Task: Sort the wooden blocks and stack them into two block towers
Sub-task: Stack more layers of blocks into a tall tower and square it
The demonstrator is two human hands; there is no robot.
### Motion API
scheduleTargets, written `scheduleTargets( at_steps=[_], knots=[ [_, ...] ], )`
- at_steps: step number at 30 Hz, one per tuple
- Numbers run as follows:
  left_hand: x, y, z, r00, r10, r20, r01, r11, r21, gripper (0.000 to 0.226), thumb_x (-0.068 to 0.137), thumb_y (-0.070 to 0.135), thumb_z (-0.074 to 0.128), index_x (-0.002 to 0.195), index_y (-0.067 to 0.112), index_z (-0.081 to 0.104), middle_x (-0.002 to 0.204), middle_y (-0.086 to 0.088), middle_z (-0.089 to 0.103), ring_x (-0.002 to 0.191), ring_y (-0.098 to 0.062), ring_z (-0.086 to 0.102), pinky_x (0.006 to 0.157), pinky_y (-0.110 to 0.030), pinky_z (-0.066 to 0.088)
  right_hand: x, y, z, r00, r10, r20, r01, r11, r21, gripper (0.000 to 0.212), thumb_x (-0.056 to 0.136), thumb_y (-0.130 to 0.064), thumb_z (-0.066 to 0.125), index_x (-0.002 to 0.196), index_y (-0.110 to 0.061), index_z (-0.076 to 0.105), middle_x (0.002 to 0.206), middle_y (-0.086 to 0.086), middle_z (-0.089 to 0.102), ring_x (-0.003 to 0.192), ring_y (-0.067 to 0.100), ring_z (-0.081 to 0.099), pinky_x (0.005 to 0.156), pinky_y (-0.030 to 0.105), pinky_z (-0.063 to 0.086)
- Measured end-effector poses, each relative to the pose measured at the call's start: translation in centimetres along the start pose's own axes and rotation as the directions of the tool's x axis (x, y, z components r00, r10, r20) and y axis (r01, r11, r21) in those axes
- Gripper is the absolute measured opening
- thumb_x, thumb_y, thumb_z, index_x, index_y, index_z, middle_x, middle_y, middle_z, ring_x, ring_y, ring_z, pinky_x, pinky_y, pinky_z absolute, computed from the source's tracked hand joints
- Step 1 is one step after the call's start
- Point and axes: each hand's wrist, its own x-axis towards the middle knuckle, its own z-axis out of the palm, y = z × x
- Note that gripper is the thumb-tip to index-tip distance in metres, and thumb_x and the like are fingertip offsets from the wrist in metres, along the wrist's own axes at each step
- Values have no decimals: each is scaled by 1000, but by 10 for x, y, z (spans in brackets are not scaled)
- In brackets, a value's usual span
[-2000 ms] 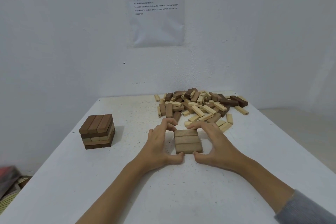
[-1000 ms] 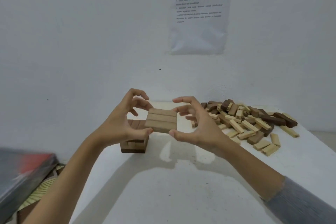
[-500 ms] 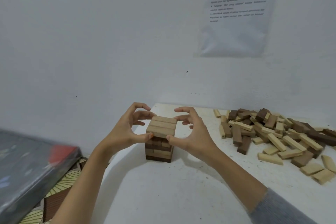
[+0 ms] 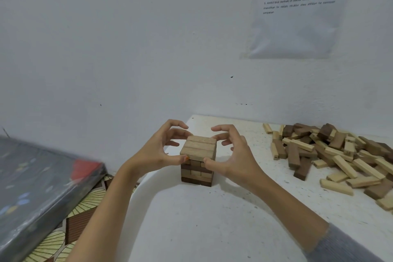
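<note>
One wide-angle camera, worn on the person's head, looks forward and down over the near edge of the white bench (image 4: 212,229) toward the white wall (image 4: 106,38) behind it. Both forearms enter from the bottom of the frame; the left hand (image 4: 155,153) and right hand (image 4: 238,157), cupped round the block tower (image 4: 196,174), sit at centre, close to the lens. The loose blocks (image 4: 331,155) run off the right edge, a printed sheet (image 4: 297,17) is cropped at top right, and a blurred dark object (image 4: 42,176) fills the lower left, beside the bench.

Printed sheet (image 4: 297,10) on wall; patterned floor mat (image 4: 70,225).
</note>
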Motion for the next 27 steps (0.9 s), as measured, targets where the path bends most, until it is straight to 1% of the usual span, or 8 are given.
scheduleTargets(
  at_steps=[5, 12, 16, 19, 21, 24, 26, 27],
  knots=[
    [0, 1, 0, 1000, 3, 13, -3, 1000, 1, 65, 63, 29, 77, 119, 26, 45, 118, 2, 64, 118, -15, 56, 98, -33, 41, -1, -1, 1, 1000, 13, 6, -13, 1000, -9, 62, 56, -41, 68, 113, -45, 43, 110, -19, 55, 110, 8, 41, 95, 30, 34],
    [-3, -4, 1, 998, -22, 62, 25, 999, -37, 64, 68, 31, 76, 124, 30, 44, 124, 5, 60, 122, -14, 53, 104, -43, 42, -5, -1, 3, 999, 49, 20, -49, 999, 14, 62, 59, -41, 66, 117, -42, 43, 115, -19, 52, 111, 8, 41, 91, 26, 35],
    [-5, -3, 3, 997, -37, 68, 43, 996, -82, 67, 70, 32, 76, 128, 32, 43, 125, 8, 59, 123, -13, 52, 104, -42, 42, -6, -2, 2, 997, 72, 22, -73, 997, 23, 65, 61, -41, 67, 121, -40, 44, 118, -19, 52, 112, 7, 41, 90, 25, 34],
    [-7, -3, 3, 996, -42, 81, 52, 991, -121, 74, 71, 31, 76, 134, 35, 39, 130, 5, 56, 127, -13, 50, 106, -41, 41, -7, 0, 0, 996, 71, 61, -71, 997, 12, 66, 70, -30, 77, 125, -44, 41, 124, -17, 50, 118, 8, 38, 98, 30, 34],
    [-9, -2, 3, 994, -59, 91, 74, 984, -163, 82, 71, 35, 76, 139, 42, 32, 139, 6, 49, 132, -8, 44, 110, -39, 38, -9, 0, -3, 992, 75, 103, -75, 997, -5, 73, 71, -29, 75, 129, -48, 37, 132, -15, 44, 124, 9, 33, 105, 34, 30],
    [-11, 1, 4, 993, -116, 3, 115, 979, -166, 76, 74, 58, 63, 141, 52, 27, 145, 15, 41, 133, 1, 39, 115, -40, 29, -11, -8, -8, 985, 138, 108, -152, 978, 141, 76, 64, -31, 59, 136, -40, 39, 140, -10, 37, 131, 11, 31, 103, 32, 26],
    [-9, 7, 6, 979, -175, -103, 141, 952, -270, 68, 76, 71, 49, 139, 51, 34, 145, 17, 44, 133, -2, 41, 117, -43, 24, -11, -13, -8, 978, 191, 83, -207, 938, 278, 67, 76, -31, 58, 140, -32, 40, 145, -8, 36, 133, 12, 32, 99, 30, 23],
    [-8, 11, 8, 967, -203, -152, 133, 917, -376, 64, 81, 68, 42, 140, 44, 37, 144, 14, 46, 133, -5, 42, 116, -41, 24, -12, -14, -7, 973, 219, 69, -229, 917, 327, 58, 88, -30, 55, 143, -31, 38, 149, -7, 35, 135, 13, 31, 100, 30, 23]
  ],
)
